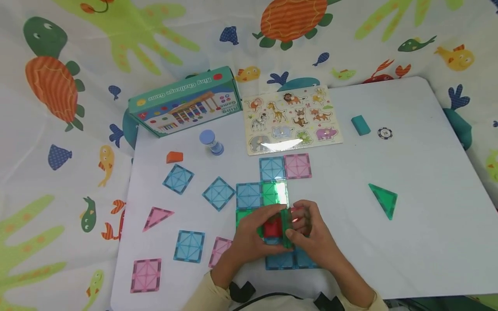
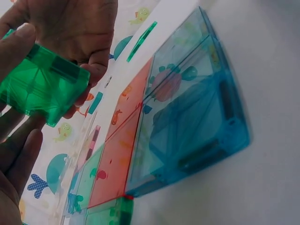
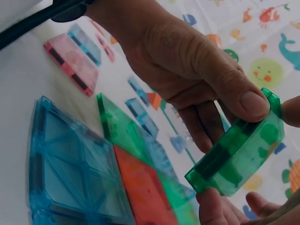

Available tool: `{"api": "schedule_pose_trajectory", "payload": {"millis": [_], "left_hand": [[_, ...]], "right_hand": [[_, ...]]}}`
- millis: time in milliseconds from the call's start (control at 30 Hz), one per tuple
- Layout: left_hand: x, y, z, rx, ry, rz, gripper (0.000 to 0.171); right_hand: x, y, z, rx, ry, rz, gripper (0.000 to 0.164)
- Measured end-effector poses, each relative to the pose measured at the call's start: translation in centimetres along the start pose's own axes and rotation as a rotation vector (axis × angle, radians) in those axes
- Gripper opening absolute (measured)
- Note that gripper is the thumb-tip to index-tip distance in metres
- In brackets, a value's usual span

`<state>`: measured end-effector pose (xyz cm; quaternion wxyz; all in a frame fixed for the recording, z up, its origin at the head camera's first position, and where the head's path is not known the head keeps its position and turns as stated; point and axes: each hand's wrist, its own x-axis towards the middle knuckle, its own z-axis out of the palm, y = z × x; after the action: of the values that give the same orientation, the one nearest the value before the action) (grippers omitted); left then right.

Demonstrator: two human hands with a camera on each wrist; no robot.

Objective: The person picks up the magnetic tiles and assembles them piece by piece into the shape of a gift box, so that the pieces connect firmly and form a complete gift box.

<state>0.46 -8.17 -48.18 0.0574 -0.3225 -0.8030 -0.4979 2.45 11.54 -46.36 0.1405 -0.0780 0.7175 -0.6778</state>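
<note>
A see-through green magnetic tile (image 1: 286, 229) stands on edge between both hands, raised above a patch of flat tiles. My left hand (image 1: 249, 235) pinches it, thumb and fingers at opposite edges. From the other side my right hand (image 1: 317, 239) grips the same tile (image 2: 42, 86), its thumb on the near part. In the right wrist view, the left thumb (image 3: 254, 104) presses on the green tile's upper edge. Under the hands lie a red tile (image 1: 273, 230), blue tiles (image 1: 280, 261) and green tiles (image 1: 272, 192), edge to edge and partly covered.
Loose blue tiles (image 1: 189, 246) and pink tiles (image 1: 145, 276) lie on the left. Behind are a game box (image 1: 186, 103), an hourglass-like blue piece (image 1: 212, 142) and an animal puzzle board (image 1: 292, 119). Rightward are a green triangle (image 1: 385, 201), a teal block (image 1: 361, 125) and a chip (image 1: 385, 133).
</note>
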Motion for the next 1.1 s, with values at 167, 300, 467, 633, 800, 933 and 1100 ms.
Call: {"api": "schedule_pose_trajectory", "payload": {"millis": [167, 300, 467, 633, 800, 933, 1100], "left_hand": [[0.1, -0.2, -0.3, -0.023, 0.006, 0.03, 0.086], [0.1, -0.3, -0.4, -0.034, 0.014, 0.049, 0.088], [-0.2, -0.2, -0.3, -0.019, 0.069, 0.041, 0.078], [-0.2, 0.1, 0.1, 0.039, 0.164, 0.045, 0.074], [-0.3, 0.2, 0.6, 0.076, 0.209, 0.05, 0.074], [-0.3, 0.3, 0.8, 0.082, 0.215, 0.044, 0.072], [-0.1, 0.4, 0.6, 0.054, 0.166, 0.065, 0.073]], "right_hand": [[0.0, 0.3, 0.2, 0.032, -0.024, -0.024, 0.057], [0.0, 0.1, 0.4, 0.034, -0.022, -0.04, 0.058], [-0.1, -0.3, 0.9, 0.02, 0.036, -0.033, 0.062], [-0.1, -0.7, 1.4, -0.008, 0.108, -0.049, 0.065], [-0.1, -0.6, 1.4, -0.058, 0.14, -0.084, 0.064], [-0.2, -0.6, 1.2, -0.078, 0.148, -0.092, 0.063], [-0.3, -0.4, 0.8, -0.003, 0.094, -0.077, 0.06]]}}
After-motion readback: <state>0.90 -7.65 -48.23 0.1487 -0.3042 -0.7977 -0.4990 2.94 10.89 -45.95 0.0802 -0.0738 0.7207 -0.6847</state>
